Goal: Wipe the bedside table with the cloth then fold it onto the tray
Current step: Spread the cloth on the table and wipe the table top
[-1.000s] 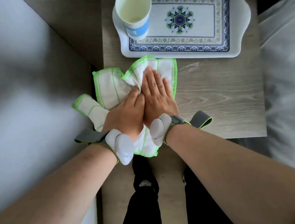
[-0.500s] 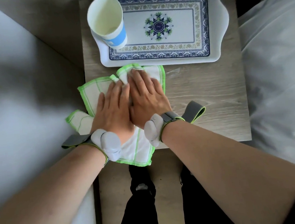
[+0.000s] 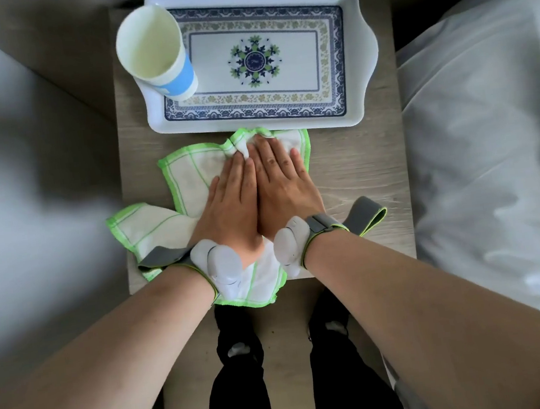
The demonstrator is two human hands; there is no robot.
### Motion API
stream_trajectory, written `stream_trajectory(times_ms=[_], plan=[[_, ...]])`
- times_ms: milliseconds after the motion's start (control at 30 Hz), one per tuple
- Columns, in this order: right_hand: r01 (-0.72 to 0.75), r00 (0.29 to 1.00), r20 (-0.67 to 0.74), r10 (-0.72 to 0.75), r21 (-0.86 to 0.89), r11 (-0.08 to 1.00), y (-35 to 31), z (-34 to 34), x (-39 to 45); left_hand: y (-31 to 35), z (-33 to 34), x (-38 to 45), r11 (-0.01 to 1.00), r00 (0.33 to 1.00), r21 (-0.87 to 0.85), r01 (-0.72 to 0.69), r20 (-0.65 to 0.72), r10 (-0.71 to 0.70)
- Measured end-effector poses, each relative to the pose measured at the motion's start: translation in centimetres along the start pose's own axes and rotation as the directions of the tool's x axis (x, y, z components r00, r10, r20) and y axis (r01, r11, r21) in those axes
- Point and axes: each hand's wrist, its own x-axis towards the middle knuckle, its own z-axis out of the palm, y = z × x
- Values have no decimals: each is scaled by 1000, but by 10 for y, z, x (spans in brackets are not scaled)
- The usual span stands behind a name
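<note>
A white cloth with green edging lies crumpled on the wooden bedside table, near its left front corner. Its far edge reaches the front rim of the tray, and one corner hangs over the table's front edge. My left hand and my right hand press flat on the cloth side by side, fingers pointing at the tray. The cloth bunches up at my right fingertips. The white tray, with a blue floral pattern, stands at the back of the table.
A white and blue paper cup stands on the tray's left end. A bed with white sheets is on the right, and a grey wall on the left. My legs are below the table's front edge.
Both hands have slid the cloth to the right and a little toward the tray. My left fingers have flattened out on it.
</note>
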Motion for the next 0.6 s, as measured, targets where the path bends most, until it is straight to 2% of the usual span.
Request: stream_trajectory(times_ms=[600], plan=[[-139, 989, -42, 139, 3, 990, 84, -12, -41, 85, 14, 31, 986, 990, 101, -134, 59, 128]])
